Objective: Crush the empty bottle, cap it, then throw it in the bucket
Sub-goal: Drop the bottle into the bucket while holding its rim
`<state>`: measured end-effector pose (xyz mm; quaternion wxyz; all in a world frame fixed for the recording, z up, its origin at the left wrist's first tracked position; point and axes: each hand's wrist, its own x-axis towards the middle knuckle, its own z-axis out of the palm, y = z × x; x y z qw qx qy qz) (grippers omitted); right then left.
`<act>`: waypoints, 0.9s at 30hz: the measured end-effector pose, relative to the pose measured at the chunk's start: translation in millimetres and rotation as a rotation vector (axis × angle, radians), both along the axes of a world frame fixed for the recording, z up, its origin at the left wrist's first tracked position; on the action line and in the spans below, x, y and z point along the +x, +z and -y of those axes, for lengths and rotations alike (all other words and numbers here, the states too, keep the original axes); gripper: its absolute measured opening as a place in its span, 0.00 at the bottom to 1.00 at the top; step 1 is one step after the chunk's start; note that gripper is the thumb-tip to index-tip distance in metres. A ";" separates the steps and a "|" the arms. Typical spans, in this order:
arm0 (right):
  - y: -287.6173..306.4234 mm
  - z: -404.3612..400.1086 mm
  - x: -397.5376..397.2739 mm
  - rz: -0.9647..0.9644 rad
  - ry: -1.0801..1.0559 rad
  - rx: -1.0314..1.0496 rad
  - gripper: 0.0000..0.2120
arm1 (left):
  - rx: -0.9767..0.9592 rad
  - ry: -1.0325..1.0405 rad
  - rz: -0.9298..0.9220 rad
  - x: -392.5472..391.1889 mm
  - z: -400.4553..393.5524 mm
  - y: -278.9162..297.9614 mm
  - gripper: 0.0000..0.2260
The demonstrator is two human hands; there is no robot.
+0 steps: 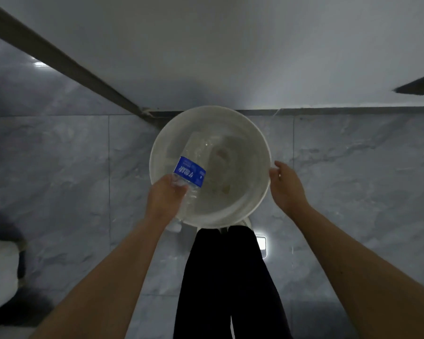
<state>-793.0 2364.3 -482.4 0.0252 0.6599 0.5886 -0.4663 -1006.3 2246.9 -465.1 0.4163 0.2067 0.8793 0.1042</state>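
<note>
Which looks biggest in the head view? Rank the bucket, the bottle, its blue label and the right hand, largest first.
1. bucket
2. bottle, held over the bucket by the left hand
3. right hand, close to the bottle in apparent size, so this order is unsure
4. blue label

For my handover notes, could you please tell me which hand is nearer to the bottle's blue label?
Left. The left hand grips the bottle just below the blue label; the right hand is across the bucket, at its right rim.
</note>
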 end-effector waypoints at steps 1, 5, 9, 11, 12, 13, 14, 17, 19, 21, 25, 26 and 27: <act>-15.3 -3.4 -4.6 -0.013 0.006 0.033 0.19 | 0.010 0.011 0.011 -3.3 -5.4 -17.3 0.05; -60.0 -11.6 -12.5 -0.114 0.023 0.144 0.18 | 0.045 -0.046 -0.002 -11.6 -22.6 -82.9 0.06; -72.5 -8.5 -10.5 -0.224 -0.014 0.269 0.18 | 0.023 0.027 0.122 -5.5 -28.4 -140.9 0.11; -75.6 -6.4 -11.1 -0.255 -0.055 0.293 0.17 | 0.009 -0.017 0.105 -1.7 -31.1 -164.0 0.12; -76.7 -6.1 -11.9 -0.271 -0.074 0.303 0.16 | -0.009 -0.039 0.103 -0.3 -33.0 -174.8 0.14; -77.5 -6.1 -12.7 -0.293 -0.085 0.317 0.15 | -0.021 -0.045 0.120 1.2 -35.2 -184.9 0.15; -77.2 -6.0 -13.2 -0.315 -0.092 0.330 0.13 | -0.030 -0.049 0.145 2.9 -37.3 -195.5 0.16; -76.8 -5.7 -12.2 -0.361 -0.108 0.332 0.12 | -0.027 -0.074 0.178 6.1 -43.3 -225.1 0.14; -78.3 -4.9 -10.2 -0.381 -0.120 0.313 0.13 | -0.059 -0.090 0.181 5.2 -48.1 -244.7 0.14; -80.3 -4.4 -9.5 -0.390 -0.117 0.312 0.14 | -0.088 -0.113 0.161 2.8 -53.4 -263.1 0.11; -84.5 -4.4 -7.7 -0.427 -0.134 0.297 0.12 | -0.096 -0.104 0.158 1.6 -61.0 -294.1 0.09; -85.6 -4.6 -6.3 -0.434 -0.146 0.293 0.12 | -0.110 -0.108 0.150 1.9 -61.7 -300.2 0.11; -86.5 -4.8 -5.3 -0.437 -0.158 0.291 0.12 | -0.123 -0.118 0.146 2.5 -61.8 -307.3 0.13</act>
